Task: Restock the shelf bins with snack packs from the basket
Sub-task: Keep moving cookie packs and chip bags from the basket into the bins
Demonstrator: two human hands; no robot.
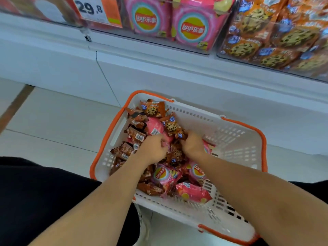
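Note:
A white basket with orange rims (236, 139) stands on the floor below the shelf, holding several snack packs. Pink Lay's chip packs (166, 174) lie near its front, orange cookie packs (152, 108) at its back, brown packs (136, 134) along its left side. Both hands are down in the pile. My left hand (153, 148) has its fingers curled round a pink chip pack (156, 128). My right hand (192, 143) curls its fingers into the packs and grips an orange cookie pack (173, 126). The fingertips of both hands are partly hidden among the wrappers.
Above, clear shelf bins hold pink Lay's packs (191, 27) in the middle and orange cookie packs (276, 32) at the right. A price tag reading 29.8 (90, 8) hangs at upper left. The white shelf base (159, 71) runs behind the basket. My dark-clothed legs flank it.

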